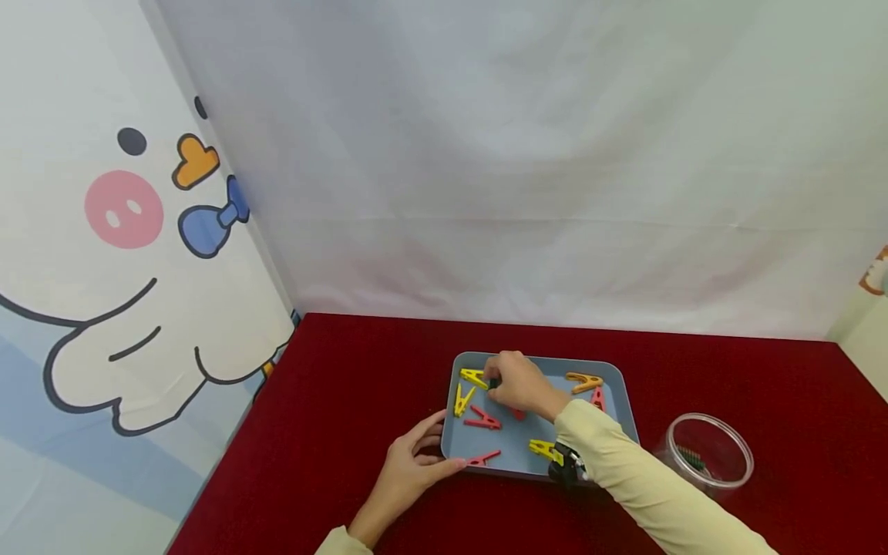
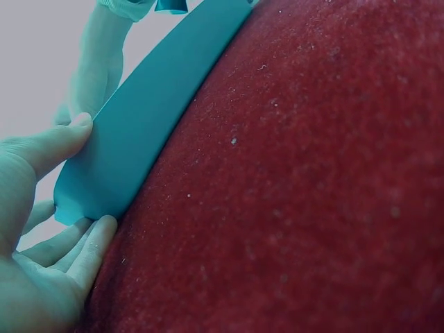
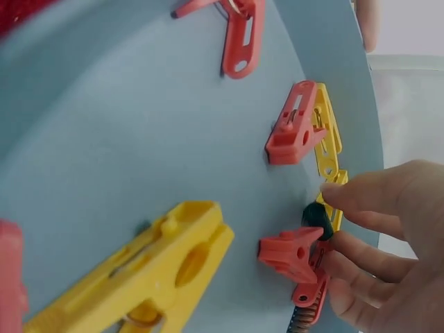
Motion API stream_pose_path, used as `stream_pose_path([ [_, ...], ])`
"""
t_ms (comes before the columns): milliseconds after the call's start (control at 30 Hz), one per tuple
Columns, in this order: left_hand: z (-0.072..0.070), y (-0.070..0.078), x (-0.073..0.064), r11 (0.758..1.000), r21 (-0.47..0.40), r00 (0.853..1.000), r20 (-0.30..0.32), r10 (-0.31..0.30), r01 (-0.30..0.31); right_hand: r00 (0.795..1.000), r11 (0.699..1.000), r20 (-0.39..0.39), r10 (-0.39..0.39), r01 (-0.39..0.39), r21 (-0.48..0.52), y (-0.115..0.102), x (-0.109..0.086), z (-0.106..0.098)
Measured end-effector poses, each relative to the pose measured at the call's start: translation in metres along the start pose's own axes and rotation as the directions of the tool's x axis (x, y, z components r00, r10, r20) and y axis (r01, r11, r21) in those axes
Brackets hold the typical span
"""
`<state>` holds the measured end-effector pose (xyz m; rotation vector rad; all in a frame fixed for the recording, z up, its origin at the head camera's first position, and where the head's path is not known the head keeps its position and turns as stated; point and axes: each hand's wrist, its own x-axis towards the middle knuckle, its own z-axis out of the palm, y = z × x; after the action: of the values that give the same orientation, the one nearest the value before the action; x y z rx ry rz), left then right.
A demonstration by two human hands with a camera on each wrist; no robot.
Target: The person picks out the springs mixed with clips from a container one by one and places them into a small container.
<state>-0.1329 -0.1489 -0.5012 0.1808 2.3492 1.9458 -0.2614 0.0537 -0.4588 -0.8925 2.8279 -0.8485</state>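
Observation:
A shallow grey-blue tray (image 1: 627, 412) lies on the red cloth, with several red (image 1: 483, 418), yellow (image 1: 463, 401) and orange clothespins (image 1: 585, 381) spread in it. My left hand (image 1: 411, 460) holds the tray's near left corner, thumb on the front wall and fingers at the left side. Over the tray's far left part is my right hand (image 1: 520, 383). Its thumb and fingers pinch a small dark green piece (image 3: 318, 220), mostly hidden in the head view. A red clothespin (image 3: 288, 253) and a yellow one (image 3: 331, 208) are right beside those fingers.
A clear round jar (image 1: 711, 455) stands right of the tray, a ribbed green item (image 1: 691, 458) inside it. In the right wrist view a dark ribbed item (image 3: 303, 317) lies near the red clothespin. A pale curtain (image 1: 527, 193) hangs behind the table.

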Motion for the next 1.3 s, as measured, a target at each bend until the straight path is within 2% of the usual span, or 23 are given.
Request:
stream_pose_path([
  [133, -0.001, 0.018, -0.006, 1.000, 0.002, 1.000, 0.002, -0.010, 0.010, 1.000, 1.000, -0.005, 0.022, -0.022, -0.006, 0.000, 0.002, 0.003],
  [200, -0.001, 0.022, -0.008, 1.000, -0.002, 1.000, 0.003, -0.007, 0.007, 1.000, 1.000, -0.007, 0.026, -0.026, -0.011, 0.001, 0.002, 0.004],
  [633, -0.001, 0.016, -0.006, 1.000, -0.009, 1.000, 0.005, 0.006, -0.006, 0.999, 1.000, 0.032, 0.005, -0.004, -0.026, 0.000, 0.002, 0.004],
  [967, 0.001, 0.022, -0.007, 1.000, -0.008, 1.000, 0.010, 0.012, -0.012, 0.999, 1.000, 0.029, -0.028, 0.028, -0.008, -0.001, -0.001, 0.001],
  [1067, 0.001, 0.018, -0.005, 1.000, -0.003, 1.000, 0.006, 0.001, -0.001, 0.999, 0.999, 0.016, -0.044, 0.044, 0.004, -0.001, -0.002, -0.002],
  [1300, 0.000, -0.010, 0.005, 1.000, -0.011, 1.000, 0.002, -0.014, 0.014, 0.999, 0.999, 0.007, -0.036, 0.036, 0.025, -0.005, -0.003, -0.010],
])
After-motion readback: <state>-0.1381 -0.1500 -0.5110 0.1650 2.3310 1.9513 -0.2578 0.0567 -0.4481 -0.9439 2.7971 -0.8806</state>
